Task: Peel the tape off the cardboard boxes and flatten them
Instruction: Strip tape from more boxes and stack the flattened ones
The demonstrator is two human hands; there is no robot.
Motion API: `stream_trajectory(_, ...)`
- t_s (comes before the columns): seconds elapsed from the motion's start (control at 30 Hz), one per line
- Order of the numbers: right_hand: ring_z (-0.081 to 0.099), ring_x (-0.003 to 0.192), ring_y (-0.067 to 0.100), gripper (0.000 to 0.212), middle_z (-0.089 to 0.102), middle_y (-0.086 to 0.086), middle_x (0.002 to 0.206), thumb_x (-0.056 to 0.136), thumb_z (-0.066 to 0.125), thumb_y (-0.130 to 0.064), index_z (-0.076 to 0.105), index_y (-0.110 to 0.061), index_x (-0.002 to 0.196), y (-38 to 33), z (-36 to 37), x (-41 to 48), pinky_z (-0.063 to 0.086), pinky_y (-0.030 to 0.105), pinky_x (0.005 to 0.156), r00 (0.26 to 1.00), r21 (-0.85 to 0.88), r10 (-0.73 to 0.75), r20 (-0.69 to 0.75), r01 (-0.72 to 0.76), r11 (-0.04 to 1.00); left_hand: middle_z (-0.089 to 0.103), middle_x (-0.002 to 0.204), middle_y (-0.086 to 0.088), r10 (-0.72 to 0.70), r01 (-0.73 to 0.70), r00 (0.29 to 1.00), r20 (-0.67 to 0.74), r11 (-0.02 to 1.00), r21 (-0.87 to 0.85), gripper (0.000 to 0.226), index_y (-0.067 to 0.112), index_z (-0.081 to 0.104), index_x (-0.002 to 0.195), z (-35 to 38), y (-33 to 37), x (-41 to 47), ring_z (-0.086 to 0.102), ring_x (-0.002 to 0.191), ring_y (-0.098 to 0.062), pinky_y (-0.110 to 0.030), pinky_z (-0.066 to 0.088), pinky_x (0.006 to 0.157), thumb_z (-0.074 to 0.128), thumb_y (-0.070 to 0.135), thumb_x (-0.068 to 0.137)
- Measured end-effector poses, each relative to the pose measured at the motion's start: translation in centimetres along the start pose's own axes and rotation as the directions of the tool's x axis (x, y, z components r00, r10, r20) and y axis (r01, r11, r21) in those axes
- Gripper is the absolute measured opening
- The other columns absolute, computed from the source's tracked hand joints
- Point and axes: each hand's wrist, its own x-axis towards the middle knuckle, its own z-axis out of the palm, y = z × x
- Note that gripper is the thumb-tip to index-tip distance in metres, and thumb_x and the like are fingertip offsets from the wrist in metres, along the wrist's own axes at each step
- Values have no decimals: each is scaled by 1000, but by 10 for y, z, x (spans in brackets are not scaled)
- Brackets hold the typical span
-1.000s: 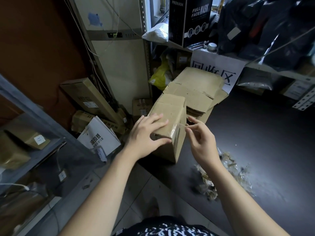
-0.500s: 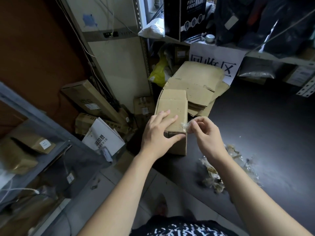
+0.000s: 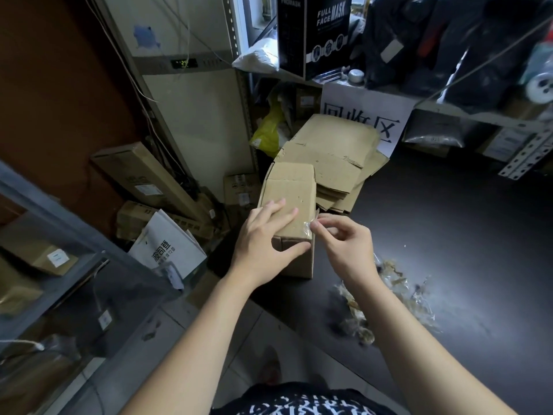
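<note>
Cardboard box (image 3: 291, 190): a small, plain brown carton that stands closed on the dark worktop (image 3: 449, 235), close to its left edge and just in front of a stack of flattened boxes (image 3: 335, 151). A strip of clear tape (image 3: 311, 228) runs over its top right edge, and a bit of it has lifted into a shiny, crinkled tab.

The left hand (image 3: 263, 250) is laid over the near corner, fingers straight across the top and thumb along the front face, pressing the box down rather than clasping it. The right hand (image 3: 344, 247) is at the right edge, thumb and forefinger pinched on the lifted tab, the other fingers loosely curled.

By the look of it the box is light and probably empty, so it would slide or tip under a pull unless braced as it is now. The walls are stiff at the creases but would dent in the middle of a panel, so corners and edges look like the better places to hold. The tape is thin, slick and stretchy; it may tear or strip the paper surface, so a grip low on the tab and a pull along the strip seems wisest.

To the right on the worktop lies a heap of crumpled tape (image 3: 389, 298). Behind the stack hangs a paper sign (image 3: 359, 115), and a black mask box (image 3: 314, 31) stands on the shelf above. Cartons and a white booklet (image 3: 167, 250) lie on the floor at left.
</note>
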Motion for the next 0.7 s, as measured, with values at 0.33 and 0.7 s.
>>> stream_trajectory(0.33,61,76,0,12,71,-16,79,95,73,-20,74,-26,85,-7,-5,-4,41,9,68,985,-250,-146,95,165,954,46,153,12,-3,3,1000,4,996,90,63,35,59,142,1,-6,4,33,142,-10,-30,29,115,76,52,83)
stream_trajectory(0.7,63,73,5,23,68,-5,83,99,67,-13,55,-26,114,-20,-34,-20,48,22,69,987,44,-122,106,118,992,43,154,10,-42,54,997,-63,978,202,66,36,53,146,16,19,7,31,135,-12,-31,24,113,65,64,87)
